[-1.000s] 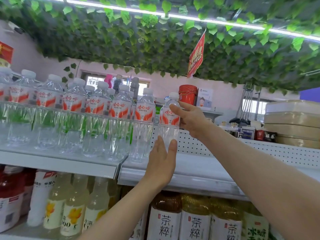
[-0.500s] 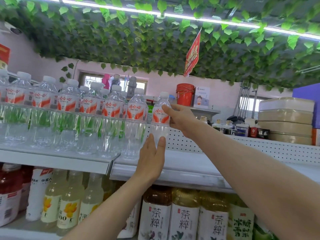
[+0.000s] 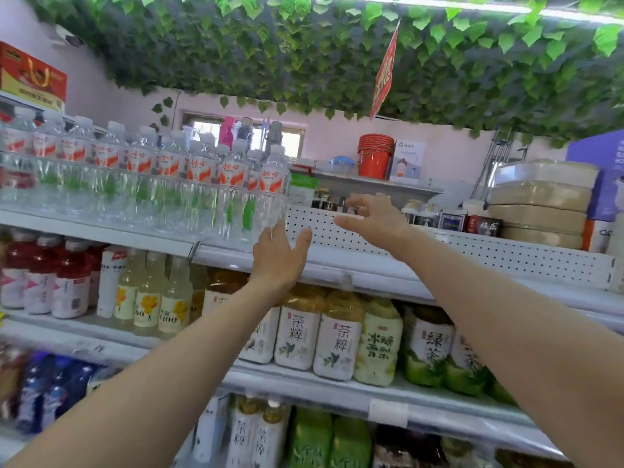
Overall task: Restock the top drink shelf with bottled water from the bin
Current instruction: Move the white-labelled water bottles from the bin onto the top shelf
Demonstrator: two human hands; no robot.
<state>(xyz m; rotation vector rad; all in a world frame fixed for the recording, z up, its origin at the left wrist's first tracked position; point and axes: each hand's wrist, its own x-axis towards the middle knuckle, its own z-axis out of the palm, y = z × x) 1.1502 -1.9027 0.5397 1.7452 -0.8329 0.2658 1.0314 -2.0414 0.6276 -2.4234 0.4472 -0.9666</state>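
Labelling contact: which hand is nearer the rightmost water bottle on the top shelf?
Left. The left hand is by the base of the rightmost water bottle; the right hand is apart, off to its right.

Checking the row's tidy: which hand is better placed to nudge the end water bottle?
Probably left: left hand open, fingertips by the base of the end water bottle; right hand open farther right, off it.

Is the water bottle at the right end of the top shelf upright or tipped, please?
Upright: the end bottle stands cap up on the top shelf, not leaning. The right hand is off it.
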